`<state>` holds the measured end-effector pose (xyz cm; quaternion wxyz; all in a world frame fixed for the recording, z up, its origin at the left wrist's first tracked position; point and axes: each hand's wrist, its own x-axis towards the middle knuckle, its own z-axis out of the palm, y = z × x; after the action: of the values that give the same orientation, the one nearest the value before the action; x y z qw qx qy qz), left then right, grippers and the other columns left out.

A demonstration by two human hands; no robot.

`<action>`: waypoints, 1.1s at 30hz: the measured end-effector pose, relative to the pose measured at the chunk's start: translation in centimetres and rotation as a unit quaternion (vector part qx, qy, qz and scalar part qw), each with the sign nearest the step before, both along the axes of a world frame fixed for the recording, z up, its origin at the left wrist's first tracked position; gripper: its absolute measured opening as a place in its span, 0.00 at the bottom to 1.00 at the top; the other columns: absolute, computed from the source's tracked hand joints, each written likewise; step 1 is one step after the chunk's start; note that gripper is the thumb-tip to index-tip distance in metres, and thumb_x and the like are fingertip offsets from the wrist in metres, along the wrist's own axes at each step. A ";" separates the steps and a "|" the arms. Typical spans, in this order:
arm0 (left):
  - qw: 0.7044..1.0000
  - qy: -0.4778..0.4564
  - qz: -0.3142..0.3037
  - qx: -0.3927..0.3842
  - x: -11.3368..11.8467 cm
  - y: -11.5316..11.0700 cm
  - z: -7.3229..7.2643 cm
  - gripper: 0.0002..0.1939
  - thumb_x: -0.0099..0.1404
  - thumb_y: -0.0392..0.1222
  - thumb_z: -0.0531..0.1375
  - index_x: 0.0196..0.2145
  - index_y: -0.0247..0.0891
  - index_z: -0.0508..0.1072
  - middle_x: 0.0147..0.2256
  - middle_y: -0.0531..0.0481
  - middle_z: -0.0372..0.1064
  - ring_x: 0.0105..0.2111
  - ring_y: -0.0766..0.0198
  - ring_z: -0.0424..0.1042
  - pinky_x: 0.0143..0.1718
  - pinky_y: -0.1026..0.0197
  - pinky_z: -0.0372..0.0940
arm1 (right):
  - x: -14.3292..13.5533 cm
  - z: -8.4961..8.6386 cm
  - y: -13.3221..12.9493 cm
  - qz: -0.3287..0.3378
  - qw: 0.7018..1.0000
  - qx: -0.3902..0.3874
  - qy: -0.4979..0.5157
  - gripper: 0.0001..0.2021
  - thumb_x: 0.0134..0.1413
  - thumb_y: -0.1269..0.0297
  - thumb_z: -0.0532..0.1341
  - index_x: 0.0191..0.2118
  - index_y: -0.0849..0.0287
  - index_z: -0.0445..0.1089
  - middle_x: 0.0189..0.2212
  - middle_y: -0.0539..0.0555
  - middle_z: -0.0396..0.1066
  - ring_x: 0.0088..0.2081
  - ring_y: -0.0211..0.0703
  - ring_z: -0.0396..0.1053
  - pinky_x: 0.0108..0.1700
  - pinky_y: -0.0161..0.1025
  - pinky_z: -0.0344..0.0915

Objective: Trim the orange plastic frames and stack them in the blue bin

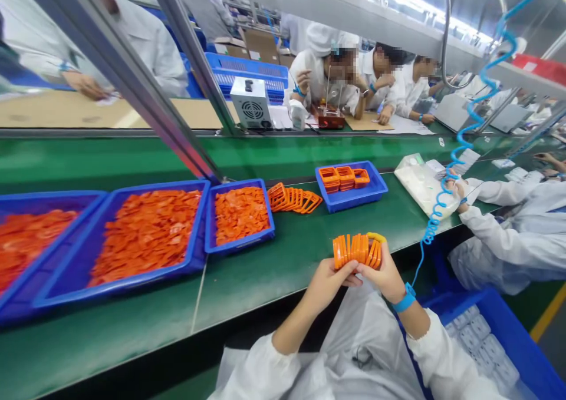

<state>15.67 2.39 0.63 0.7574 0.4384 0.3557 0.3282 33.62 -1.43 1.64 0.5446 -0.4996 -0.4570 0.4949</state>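
Observation:
A row of orange plastic frames, stacked side by side, is held between both hands above the near edge of the green bench. My left hand grips the left end of the row from below, thumb against its front. At the other end, my right hand is wrapped round the row, with a yellow cover on a fingertip and a blue band on the wrist. Farther back, several similar loose frames lean in a line on the bench. A small blue tray holds more stacked orange frames.
To the left, blue bins hold flat orange pieces. A coiled blue cord hangs at right. A co-worker's hand is beside a white bag. A blue crate with white parts stands low at right.

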 end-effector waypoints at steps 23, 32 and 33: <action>0.996 0.002 0.088 -0.002 -1.1 3.0 -1.2 0.38 0.56 0.76 0.74 0.42 0.34 0.84 0.38 0.38 0.86 0.30 0.52 0.86 0.37 0.54 0.82 | 3.9 -0.6 4.2 -0.053 0.988 0.017 -0.145 0.38 0.55 0.56 0.76 0.65 0.48 0.56 0.50 0.54 0.74 0.49 0.55 0.79 0.55 0.54 0.77; 0.995 -0.012 0.093 -0.040 -4.1 3.5 -3.5 0.37 0.55 0.75 0.76 0.41 0.35 0.83 0.37 0.41 0.85 0.29 0.53 0.85 0.35 0.55 0.83 | 16.0 2.9 11.1 -0.058 0.825 -0.104 -0.552 0.41 0.45 0.72 0.76 0.65 0.66 0.62 0.54 0.68 0.75 0.51 0.62 0.79 0.58 0.54 0.73; 0.996 -0.010 0.087 -0.032 -4.2 3.3 -3.5 0.37 0.56 0.75 0.75 0.41 0.35 0.83 0.37 0.41 0.85 0.29 0.54 0.85 0.36 0.55 0.83 | 16.5 2.8 11.8 -0.051 0.819 -0.115 -0.561 0.42 0.43 0.72 0.78 0.64 0.67 0.63 0.52 0.68 0.76 0.51 0.62 0.79 0.57 0.54 0.73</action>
<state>11.48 5.72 -2.85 0.7433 0.3781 0.3947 0.3856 50.11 10.32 4.49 0.1576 -0.7725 -0.5967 0.1496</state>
